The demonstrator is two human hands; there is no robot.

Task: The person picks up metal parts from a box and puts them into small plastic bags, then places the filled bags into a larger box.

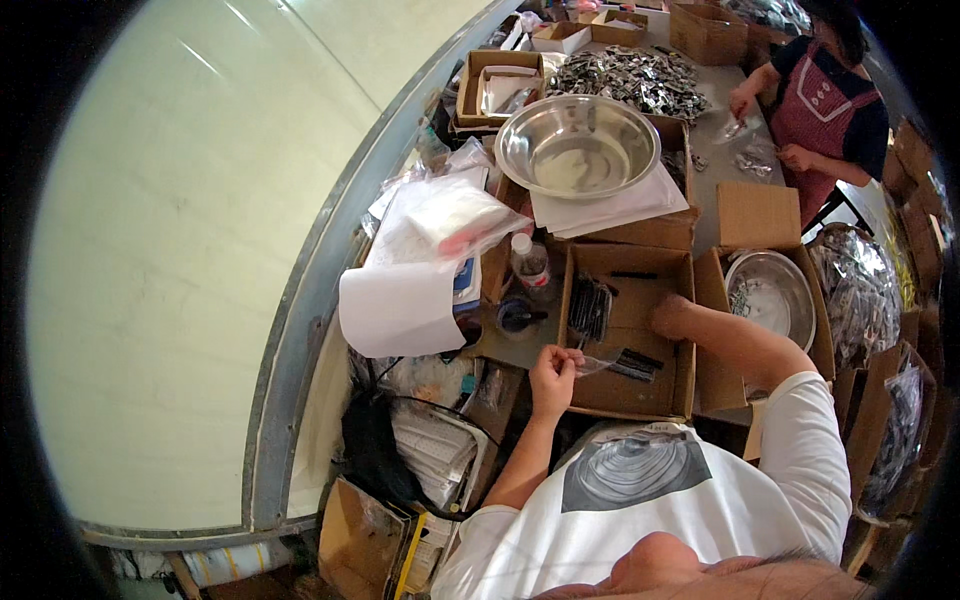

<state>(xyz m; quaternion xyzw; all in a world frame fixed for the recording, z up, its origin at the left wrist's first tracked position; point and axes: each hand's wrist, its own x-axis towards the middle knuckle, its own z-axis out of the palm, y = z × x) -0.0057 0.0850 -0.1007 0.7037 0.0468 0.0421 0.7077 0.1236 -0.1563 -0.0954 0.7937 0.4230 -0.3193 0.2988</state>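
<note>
Nearest to the camera is the person's own head and white shirt [640, 500], at 6 o'clock in the picture. From there both forearms go up toward an open cardboard box [627, 395] that stands on the worktop [715, 215].

The left hand [553, 368] is at the near left edge of the box. Its fingers are closed in a pinch on a small clear bag [592, 365]. The bag lies almost flat, its long axis goes from left to right, and its free end points to 3 o'clock, toward the inside of the box. Just beside this end, at 3 o'clock from it, lies a bundle of dark strips [634, 364] on the box floor, with its long axis also about left to right, a little tilted down to the right.

The right hand [668, 314] is inside the box, near its far right wall, with the fingers curled down on the box floor. I cannot tell whether it grips something.

A second pile of dark parts [590, 305] stands at the far left of the box, at 9 o'clock from the right hand, apart from it.

At 3 o'clock from the box is a steel bowl [775, 295] in another carton. At 12 o'clock is a bigger steel basin [577, 145] on white paper. At 1 o'clock another person in a red apron [815, 115] handles small bags on the worktop.
</note>
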